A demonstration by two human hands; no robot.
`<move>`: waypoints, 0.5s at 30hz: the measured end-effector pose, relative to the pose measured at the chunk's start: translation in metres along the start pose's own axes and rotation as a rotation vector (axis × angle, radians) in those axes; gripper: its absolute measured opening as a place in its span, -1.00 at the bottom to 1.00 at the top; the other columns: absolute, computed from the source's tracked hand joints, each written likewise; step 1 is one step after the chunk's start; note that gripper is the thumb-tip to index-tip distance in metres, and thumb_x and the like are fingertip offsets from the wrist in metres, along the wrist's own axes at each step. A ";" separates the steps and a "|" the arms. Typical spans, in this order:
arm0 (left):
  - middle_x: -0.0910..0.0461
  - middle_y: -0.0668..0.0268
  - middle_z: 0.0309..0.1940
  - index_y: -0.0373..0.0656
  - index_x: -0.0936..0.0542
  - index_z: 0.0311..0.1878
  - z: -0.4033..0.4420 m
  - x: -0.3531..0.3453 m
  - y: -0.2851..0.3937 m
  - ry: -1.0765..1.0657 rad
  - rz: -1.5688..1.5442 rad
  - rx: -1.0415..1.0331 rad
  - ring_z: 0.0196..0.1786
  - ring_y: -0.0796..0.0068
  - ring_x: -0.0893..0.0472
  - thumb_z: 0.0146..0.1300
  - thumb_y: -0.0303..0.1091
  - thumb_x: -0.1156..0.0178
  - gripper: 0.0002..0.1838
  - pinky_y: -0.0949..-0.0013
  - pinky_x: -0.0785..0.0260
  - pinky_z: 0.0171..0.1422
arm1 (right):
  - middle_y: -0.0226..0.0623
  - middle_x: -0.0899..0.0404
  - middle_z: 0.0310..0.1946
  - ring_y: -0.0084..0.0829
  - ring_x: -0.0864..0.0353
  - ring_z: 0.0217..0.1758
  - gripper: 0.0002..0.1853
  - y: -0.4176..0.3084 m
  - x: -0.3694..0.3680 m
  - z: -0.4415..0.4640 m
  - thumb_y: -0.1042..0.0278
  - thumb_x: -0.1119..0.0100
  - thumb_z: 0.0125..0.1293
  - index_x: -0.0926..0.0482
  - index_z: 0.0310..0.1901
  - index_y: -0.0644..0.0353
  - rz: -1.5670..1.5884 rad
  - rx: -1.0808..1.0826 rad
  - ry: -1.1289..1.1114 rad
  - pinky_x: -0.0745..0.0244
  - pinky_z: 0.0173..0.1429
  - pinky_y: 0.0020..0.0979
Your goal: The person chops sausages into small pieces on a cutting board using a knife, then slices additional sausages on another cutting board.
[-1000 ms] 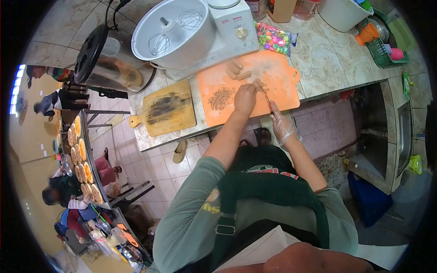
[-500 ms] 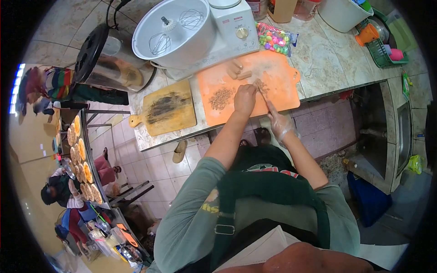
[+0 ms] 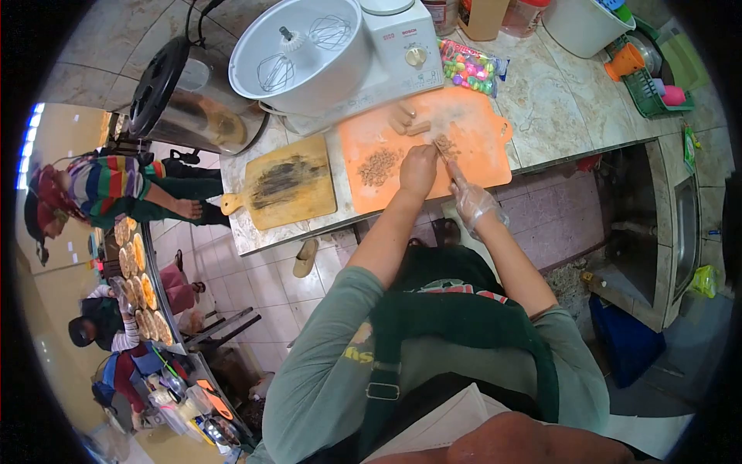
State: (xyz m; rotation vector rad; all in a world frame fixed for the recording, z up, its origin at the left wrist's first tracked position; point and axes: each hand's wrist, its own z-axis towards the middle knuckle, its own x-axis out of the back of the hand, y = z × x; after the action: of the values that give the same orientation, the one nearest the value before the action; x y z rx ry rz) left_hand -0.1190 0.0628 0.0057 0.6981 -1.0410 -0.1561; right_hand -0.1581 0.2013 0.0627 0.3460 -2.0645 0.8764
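Note:
My right hand (image 3: 478, 207), in a clear plastic glove, is closed round the handle of a knife (image 3: 457, 178). The blade points away from me over an orange cutting board (image 3: 479, 116). Beside it, my left hand (image 3: 418, 172) is bare, its fingers bent together at the blade; whatever they grip is hidden. Chopped sausage (image 3: 378, 167) lies in a heap left of my left hand, with more bits (image 3: 448, 144) by the blade. Several whole sausage pieces (image 3: 417, 128) rest toward the board's far edge.
A stained wooden board (image 3: 287, 184) lies to the left. Behind stand a mixer with a white bowl (image 3: 297, 85) and a bag of colourful sweets (image 3: 470, 69). Further left, people stand near a table with several round flatbreads (image 3: 140, 251). A green basket (image 3: 645, 93) sits at right.
My right hand and the knife have shifted slightly, the handle now more upright in view. My left hand stays almost in place. At left, a person in a striped top has come further into view.

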 end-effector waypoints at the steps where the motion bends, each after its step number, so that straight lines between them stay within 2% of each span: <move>1: -0.49 0.12 -0.49 -0.23 -0.50 -0.46 -0.001 -0.001 0.000 0.003 -0.011 -0.004 -0.33 0.11 -0.45 0.04 -0.42 -0.06 -0.91 0.18 -0.30 -0.22 | 0.17 -0.48 -0.36 0.08 -0.48 -0.27 -0.47 0.000 -0.003 0.007 0.21 0.32 0.32 0.15 0.30 -0.20 -0.005 -0.012 -0.021 -0.32 -0.20 -0.03; 4: -0.51 0.20 -0.47 -0.22 -0.51 -0.48 -0.001 0.000 0.000 0.029 0.043 -0.010 -0.31 0.21 -0.48 0.00 -0.44 -0.09 -0.93 0.24 -0.37 -0.25 | 0.18 -0.48 -0.36 0.09 -0.48 -0.27 -0.47 0.003 -0.005 0.007 0.20 0.31 0.32 0.14 0.29 -0.19 0.006 -0.041 -0.052 -0.32 -0.20 -0.04; 7: -0.51 0.13 -0.46 -0.23 -0.54 -0.42 -0.003 0.000 -0.002 0.036 -0.049 0.033 -0.31 0.11 -0.46 0.03 -0.45 -0.07 -0.91 0.19 -0.31 -0.21 | 0.20 -0.48 -0.39 0.10 -0.48 -0.28 -0.47 0.015 -0.014 -0.011 0.20 0.30 0.32 0.15 0.29 -0.19 0.033 -0.022 -0.030 -0.31 -0.19 -0.03; 9: -0.51 0.13 -0.45 -0.23 -0.54 -0.41 -0.004 -0.001 -0.004 0.053 -0.062 0.016 -0.30 0.11 -0.47 0.02 -0.45 -0.08 -0.91 0.19 -0.31 -0.20 | 0.20 -0.47 -0.40 0.11 -0.48 -0.28 -0.47 0.016 -0.014 -0.024 0.21 0.30 0.32 0.16 0.30 -0.19 0.044 0.011 -0.006 -0.30 -0.20 -0.02; 11: -0.52 0.12 -0.45 -0.23 -0.54 -0.40 -0.006 -0.001 -0.004 0.067 -0.075 -0.003 -0.30 0.11 -0.47 0.01 -0.45 -0.09 -0.91 0.20 -0.31 -0.20 | 0.15 -0.49 -0.42 0.07 -0.50 -0.32 -0.45 0.013 -0.008 -0.032 0.25 0.26 0.31 0.16 0.29 -0.17 -0.007 -0.087 -0.088 -0.33 -0.25 -0.03; 15: -0.51 0.14 -0.48 -0.23 -0.51 -0.44 -0.007 -0.002 -0.003 0.083 -0.032 -0.004 -0.32 0.14 -0.48 0.01 -0.46 -0.09 -0.94 0.21 -0.34 -0.23 | 0.14 -0.49 -0.41 0.06 -0.50 -0.31 -0.47 0.008 -0.005 -0.027 0.25 0.28 0.31 0.14 0.29 -0.17 0.026 -0.064 -0.034 -0.33 -0.24 -0.03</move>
State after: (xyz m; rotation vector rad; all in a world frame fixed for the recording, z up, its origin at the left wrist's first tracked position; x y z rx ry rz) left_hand -0.1135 0.0647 -0.0002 0.7119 -0.9504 -0.1558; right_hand -0.1435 0.2255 0.0655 0.3021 -2.1275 0.8229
